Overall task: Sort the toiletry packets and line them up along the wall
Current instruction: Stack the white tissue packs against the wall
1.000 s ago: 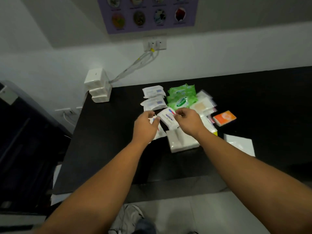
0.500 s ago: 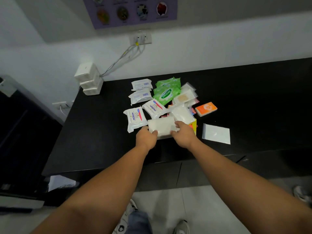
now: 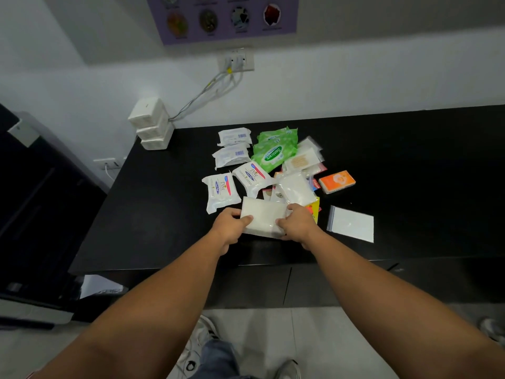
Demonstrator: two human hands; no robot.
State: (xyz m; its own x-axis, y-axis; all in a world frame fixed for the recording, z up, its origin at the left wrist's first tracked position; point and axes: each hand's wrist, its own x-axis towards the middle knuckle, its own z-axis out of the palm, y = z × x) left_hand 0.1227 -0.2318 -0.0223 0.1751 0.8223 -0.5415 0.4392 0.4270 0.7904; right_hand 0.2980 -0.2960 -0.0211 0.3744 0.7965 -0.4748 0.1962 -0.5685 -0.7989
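The left hand [image 3: 229, 225] and right hand [image 3: 297, 224] pinched a white packet [image 3: 263, 217] from both sides. Probably they lifted it out of the pile for sorting; whether it touched the counter [image 3: 164, 209] was unclear.

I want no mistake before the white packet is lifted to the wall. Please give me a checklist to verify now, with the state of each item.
1. Both hands on the plain white packet: ok, left hand and right hand hold its two ends.
2. Grip firm: cannot tell, the fingers underneath are hidden.
3. Packet free of neighbours: not ok, the pile of clear sachets and a Dove soap sit close at its far edge.
4. Free counter along the wall: ok, bare black top to the right of the green wipes.
5. Packets sorted: not ok, most are heaped together.
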